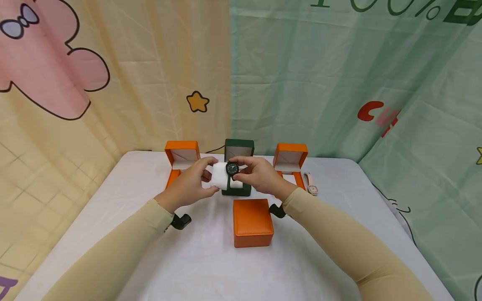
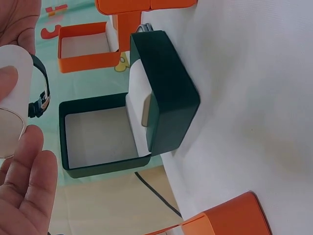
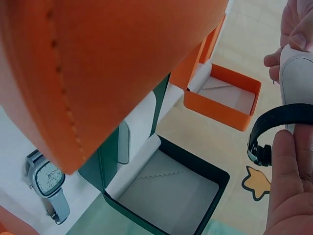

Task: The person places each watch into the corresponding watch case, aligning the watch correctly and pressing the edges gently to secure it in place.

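Observation:
Above the green watch box, my left hand grips a white watch cushion between thumb and fingers. A black wristwatch with a round dark dial loops around the cushion's right end. My right hand pinches this watch, its thumb and fingers at the dial and strap. In the left wrist view the black strap bows away from the cushion; its metal buckle shows. The green box stands with its lid raised. Part of the cushion is hidden behind my fingers.
Open orange boxes stand left and right of the green one. A closed orange box lies in front. A pink-strapped watch lies at right; a square grey watch lies beside the green box. Curtains hang behind.

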The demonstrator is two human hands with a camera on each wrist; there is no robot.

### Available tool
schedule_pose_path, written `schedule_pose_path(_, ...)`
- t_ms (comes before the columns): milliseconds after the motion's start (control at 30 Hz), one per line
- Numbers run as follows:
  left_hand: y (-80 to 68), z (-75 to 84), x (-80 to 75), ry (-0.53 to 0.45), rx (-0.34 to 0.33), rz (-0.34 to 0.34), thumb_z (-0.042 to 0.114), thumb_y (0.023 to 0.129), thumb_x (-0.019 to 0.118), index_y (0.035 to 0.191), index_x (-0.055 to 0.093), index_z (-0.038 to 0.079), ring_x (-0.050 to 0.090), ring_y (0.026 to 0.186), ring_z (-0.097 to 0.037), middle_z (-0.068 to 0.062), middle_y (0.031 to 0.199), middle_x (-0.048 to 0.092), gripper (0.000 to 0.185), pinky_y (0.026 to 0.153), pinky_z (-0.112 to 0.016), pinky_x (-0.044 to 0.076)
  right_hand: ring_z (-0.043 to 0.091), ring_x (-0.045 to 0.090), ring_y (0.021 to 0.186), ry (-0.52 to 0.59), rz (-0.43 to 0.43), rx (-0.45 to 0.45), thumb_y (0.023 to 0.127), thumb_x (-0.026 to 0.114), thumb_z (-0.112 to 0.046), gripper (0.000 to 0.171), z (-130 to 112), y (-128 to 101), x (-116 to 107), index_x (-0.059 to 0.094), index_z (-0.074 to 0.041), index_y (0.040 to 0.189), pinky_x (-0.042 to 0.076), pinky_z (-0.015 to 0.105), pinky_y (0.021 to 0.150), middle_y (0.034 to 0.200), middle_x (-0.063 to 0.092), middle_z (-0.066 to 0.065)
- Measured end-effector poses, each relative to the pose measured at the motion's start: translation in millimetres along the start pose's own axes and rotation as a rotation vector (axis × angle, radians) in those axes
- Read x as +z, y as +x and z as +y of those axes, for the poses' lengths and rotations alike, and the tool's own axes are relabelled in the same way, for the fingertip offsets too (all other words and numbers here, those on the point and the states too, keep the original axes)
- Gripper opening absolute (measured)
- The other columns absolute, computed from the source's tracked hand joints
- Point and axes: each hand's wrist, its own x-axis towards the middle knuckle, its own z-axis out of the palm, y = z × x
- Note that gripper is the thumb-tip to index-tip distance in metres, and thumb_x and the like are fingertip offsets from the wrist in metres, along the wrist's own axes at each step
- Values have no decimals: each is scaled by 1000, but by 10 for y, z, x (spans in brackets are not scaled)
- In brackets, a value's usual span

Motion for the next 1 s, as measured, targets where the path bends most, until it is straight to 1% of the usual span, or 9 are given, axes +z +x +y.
schedule_pose_path(167, 3, -1, 16, 10, 31, 22, 16, 86, 87, 148, 45, 12, 69, 102, -21, -10, 137, 59, 75, 95, -43, 62, 24, 74, 110, -16, -6, -9, 96, 77, -12, 48, -6, -10, 3, 66, -19, 143, 63, 38, 95, 140, 66, 10)
schedule_pose_path(333, -6, 26, 32, 14, 41, 35, 15, 86, 87, 148, 45, 10, 68, 102, -21, -11, 137, 59, 74, 95, -44, 62, 24, 75, 106, -33, 3, -15, 96, 77, -12, 50, -23, -36, 11, 65, -18, 144, 63, 36, 93, 136, 67, 12)
schedule_pose_path(500, -19, 59, 45, 11, 54, 48, 14, 86, 87, 147, 45, 9, 68, 102, -21, -12, 138, 57, 74, 95, -43, 62, 24, 75, 107, -34, 10, -8, 96, 77, -12, 54, -39, -72, 16, 62, -19, 148, 63, 35, 94, 132, 68, 14)
schedule_pose_path(767, -22, 73, 84, 22, 37, 65, 15, 87, 87, 150, 44, 8, 67, 104, -22, -13, 141, 55, 77, 95, -42, 62, 24, 74, 111, -10, 10, -14, 97, 76, -12, 56, -25, -94, 17, 59, -18, 151, 62, 35, 97, 140, 67, 13)
schedule_pose_path(833, -20, 69, 95, 19, 32, 70, 15, 87, 86, 150, 43, 8, 67, 105, -23, -14, 142, 54, 77, 96, -43, 62, 23, 75, 110, -10, 12, -14, 97, 76, -12, 57, -19, -96, 16, 59, -19, 151, 62, 34, 96, 138, 68, 13)
schedule_pose_path(1000, -10, 61, 134, 13, 25, 87, 14, 87, 87, 151, 42, 7, 66, 105, -24, -15, 142, 53, 78, 96, -46, 62, 19, 75, 99, -38, 28, -9, 97, 76, -15, 58, 1, -102, 9, 59, -22, 152, 62, 31, 89, 124, 73, 12)
